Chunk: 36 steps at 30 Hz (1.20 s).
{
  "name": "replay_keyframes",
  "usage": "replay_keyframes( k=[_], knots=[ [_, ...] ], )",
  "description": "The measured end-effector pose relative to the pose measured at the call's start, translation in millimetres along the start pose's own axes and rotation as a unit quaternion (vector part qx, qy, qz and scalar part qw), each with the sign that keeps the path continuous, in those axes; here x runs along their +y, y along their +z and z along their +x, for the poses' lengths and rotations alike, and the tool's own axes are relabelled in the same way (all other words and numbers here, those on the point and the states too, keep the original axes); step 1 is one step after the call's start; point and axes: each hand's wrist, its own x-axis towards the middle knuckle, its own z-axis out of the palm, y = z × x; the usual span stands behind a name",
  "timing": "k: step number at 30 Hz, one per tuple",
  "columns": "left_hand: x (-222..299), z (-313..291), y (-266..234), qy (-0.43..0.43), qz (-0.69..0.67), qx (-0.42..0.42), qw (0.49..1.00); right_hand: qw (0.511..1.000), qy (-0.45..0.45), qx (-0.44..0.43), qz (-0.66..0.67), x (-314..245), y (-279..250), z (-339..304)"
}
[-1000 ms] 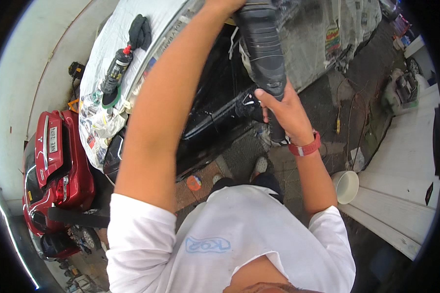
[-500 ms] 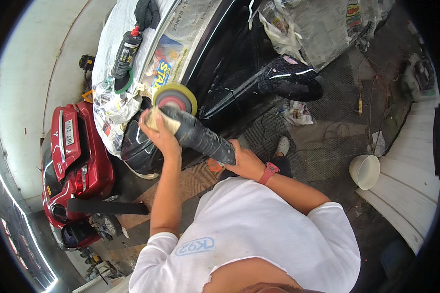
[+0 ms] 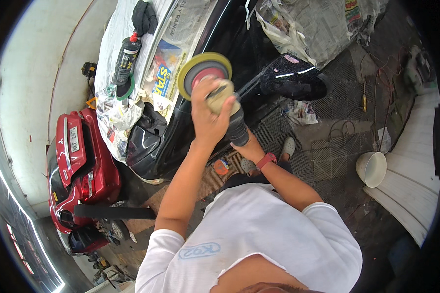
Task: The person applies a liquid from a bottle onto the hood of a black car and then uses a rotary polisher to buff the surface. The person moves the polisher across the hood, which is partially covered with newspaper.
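A: Holding the polisher (image 3: 230,115) up at frame centre, above the black car body (image 3: 181,132). We see the left hand (image 3: 206,117) wrapped over its head, fingers closed around a tan cloth or pad (image 3: 220,95) pressed against the tool just behind the disc.

B: Right hand?

A: Right hand (image 3: 249,146) sits lower, closed on the dark rear body of the tool. Red wristband (image 3: 265,160) just below it. Most of its fingers are hidden behind the housing, so we judge the grip from the wrist.

B: Axis?

A: Long axis runs from lower right to upper left. The yellow-rimmed disc with red centre (image 3: 204,73) is at the upper-left end, face turned up toward the camera, not on the paint. Left hand is the nearer one to the disc, touching the area right behind it.

B: Surroundings?

A: Newspaper masking (image 3: 176,58) over the car at upper left, a dark bottle with a red cap (image 3: 124,58) lying on it. Red car (image 3: 78,161) at left, white bucket (image 3: 371,168) on the floor at right.
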Motion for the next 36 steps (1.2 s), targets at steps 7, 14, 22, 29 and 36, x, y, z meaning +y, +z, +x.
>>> replay_keyframes(
  k=[7, 14, 22, 29, 36],
  knots=[
    [1, -41, -3, -0.056, 0.026, 0.017, 0.998, 0.998, 0.03, -0.03, -0.035, 31, -6, -21],
    [7, -69, -20, -0.099, 0.038, 0.025, 0.994, 0.994, 0.035, -0.092, 0.049, 45, 15, -42],
    [38, 109, 32, -0.005, -0.019, -0.032, 0.999, 0.999, -0.018, 0.004, 0.049, -74, -28, 44],
    [86, 240, 75, 0.041, -0.018, -0.047, 0.998, 0.998, -0.034, 0.007, 0.061, -166, -81, 90],
    [92, 359, 124, 0.081, -0.02, -0.087, 0.993, 0.981, -0.021, -0.03, 0.193, -263, -141, 128]
  ],
)
